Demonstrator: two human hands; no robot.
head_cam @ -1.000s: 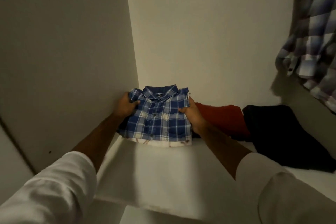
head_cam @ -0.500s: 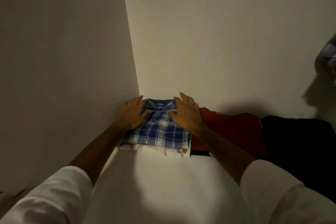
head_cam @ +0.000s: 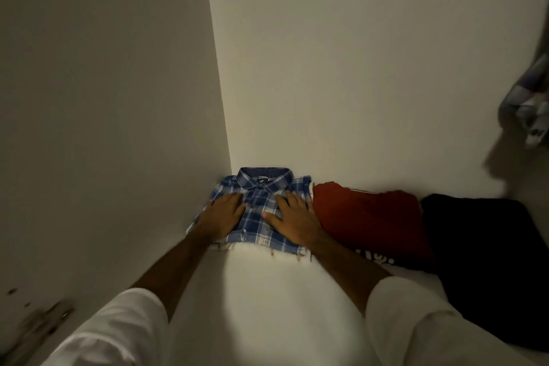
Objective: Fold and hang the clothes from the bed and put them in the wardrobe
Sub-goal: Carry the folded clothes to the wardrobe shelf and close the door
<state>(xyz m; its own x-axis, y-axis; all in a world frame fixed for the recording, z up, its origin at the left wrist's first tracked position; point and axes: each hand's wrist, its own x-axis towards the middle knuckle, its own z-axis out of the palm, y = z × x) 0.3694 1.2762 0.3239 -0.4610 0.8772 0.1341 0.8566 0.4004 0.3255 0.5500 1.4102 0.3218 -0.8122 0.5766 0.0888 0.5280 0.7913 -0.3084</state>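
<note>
A folded blue plaid shirt lies in the back left corner of the white wardrobe shelf, its collar against the back wall. It sits on a folded white garment whose edge shows underneath. My left hand lies flat on the shirt's left half with straight fingers. My right hand presses flat on the right half, fingers spread.
A folded red garment lies right beside the plaid shirt, and a folded black garment farther right. A hanging plaid shirt's sleeve shows at the right edge. The wardrobe's side wall stands close on the left.
My hands let go of the shirt's sides and came to lie flat on top of it. They have since slid from the collar toward the near edge, and the collar now shows.
</note>
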